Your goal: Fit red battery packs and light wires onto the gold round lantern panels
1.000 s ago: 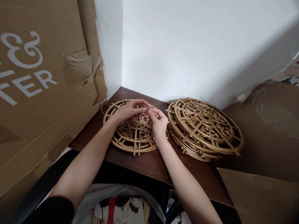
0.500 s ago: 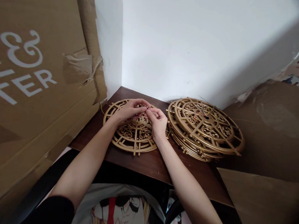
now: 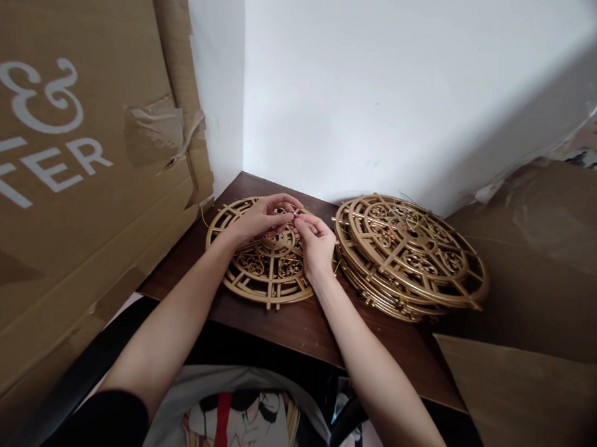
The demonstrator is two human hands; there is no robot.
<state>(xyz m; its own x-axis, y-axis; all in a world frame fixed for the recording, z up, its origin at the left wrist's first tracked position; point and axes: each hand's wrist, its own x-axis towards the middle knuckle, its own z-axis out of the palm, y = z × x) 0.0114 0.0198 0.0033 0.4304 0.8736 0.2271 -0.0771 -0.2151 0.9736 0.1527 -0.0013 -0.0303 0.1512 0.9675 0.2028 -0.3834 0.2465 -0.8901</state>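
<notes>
A round gold openwork frame (image 3: 271,283), with scroll patterns and crossing bars, lies flat on the dark brown table. Over its far half, my left hand (image 3: 266,218) and my right hand (image 3: 317,241) meet fingertip to fingertip. Both are pinched around a tiny piece (image 3: 295,214) with a hint of red and something shiny; its kind is too small to make out. Part of the frame's centre and far rim is hidden beneath my hands. Wires on this frame are hard to trace.
At the right stands a stack of similar gold round frames (image 3: 411,256), thin yellow and red wires on top. A large cardboard box (image 3: 79,205) borders the left, more cardboard (image 3: 536,263) the right. A white wall (image 3: 335,105) rises behind the brown table (image 3: 322,338).
My fingertips have shifted slightly around the tiny piece, the right hand a little to the right. The frame and the stack have stayed in place.
</notes>
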